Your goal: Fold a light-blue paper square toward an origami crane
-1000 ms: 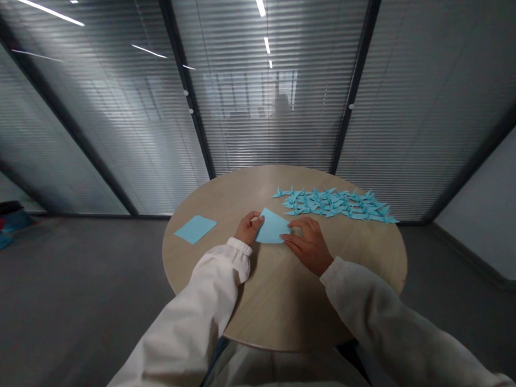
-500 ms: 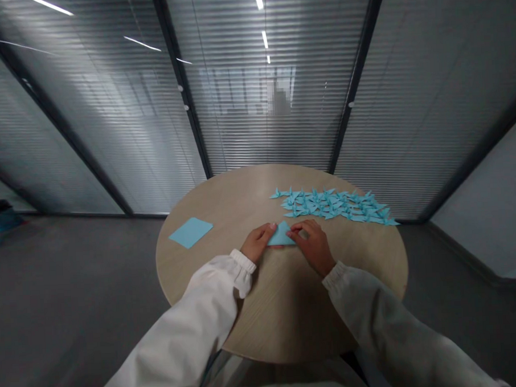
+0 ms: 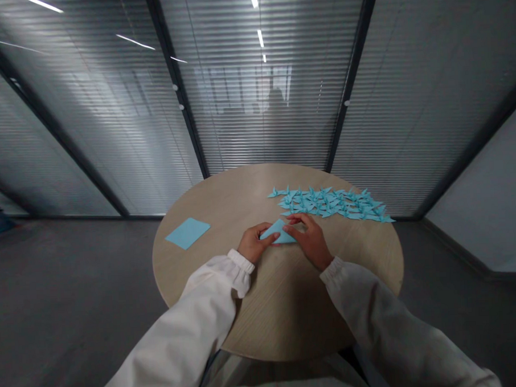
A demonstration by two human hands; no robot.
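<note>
A folded piece of light-blue origami paper [image 3: 278, 229] is held between my two hands, just above or on the round wooden table [image 3: 284, 306]; I cannot tell which. Its shape is roughly triangular, with a slim reddish strip along the near edge. My left hand [image 3: 254, 243] pinches the paper's left side, thumb on top and fingers behind. On the right side, my right hand [image 3: 310, 239] grips it with the thumb in front and the index finger along the far edge. Parts of the paper are hidden behind the fingers.
Several folded blue paper cranes [image 3: 331, 203] lie in rows at the table's far right. Blue square paper [image 3: 188, 233] lies flat at the left. Behind the table stands a glass partition with blinds [image 3: 264, 130]. A white wall [image 3: 485, 206] is on the right.
My left thumb has moved right over the paper's front, and my right fingers have shifted to its far edge. More of the paper's left corner now shows. The whole view has shifted slightly.
</note>
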